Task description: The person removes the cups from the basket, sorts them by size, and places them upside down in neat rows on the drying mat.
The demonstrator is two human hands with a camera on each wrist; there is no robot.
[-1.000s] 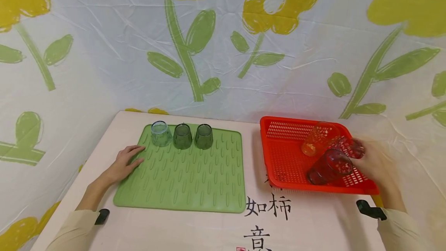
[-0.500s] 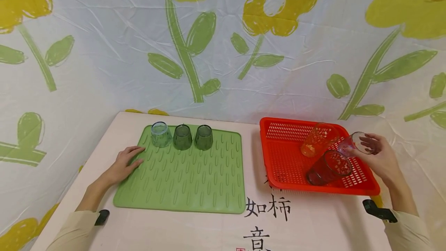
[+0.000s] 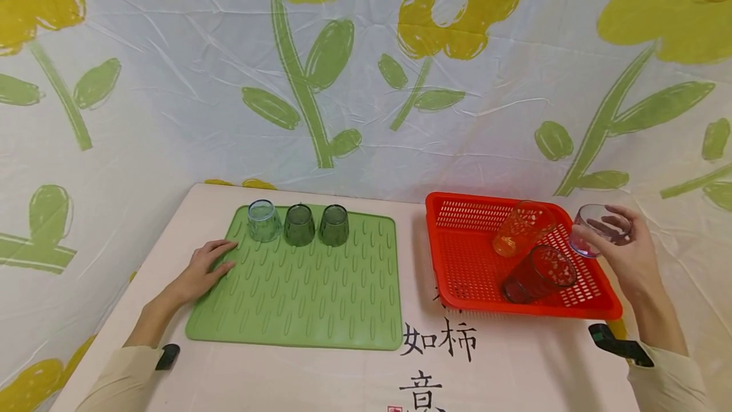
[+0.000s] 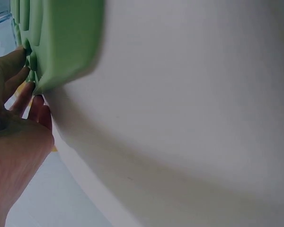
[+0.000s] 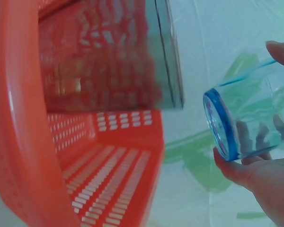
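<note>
My right hand [image 3: 637,266] grips a clear drinking glass [image 3: 591,224] with a bluish tint, raised by the right rim of a red plastic basket [image 3: 436,259]. Fingers and thumb wrap its sides in the right wrist view, where its thick blue base [image 5: 222,125] points toward the basket. Inside the basket lean a clear tumbler [image 3: 515,234] and a darker tumbler [image 3: 528,278]. My left hand [image 3: 200,272] rests on the left edge of a green ridged mat [image 3: 309,310], fingers lightly spread. Along the mat's back edge stand a pale blue glass [image 3: 264,224] and two dark glasses [image 3: 300,227].
The pale table [image 3: 286,380] carries black written characters [image 3: 440,339] between mat and basket and in front of them. A flower-printed sheet [image 3: 366,100] hangs behind the table and along its sides.
My right hand has lifted the glass from inside the basket, up and to the right over its rim, and tipped it more upright. The left hand has stayed on the mat.
</note>
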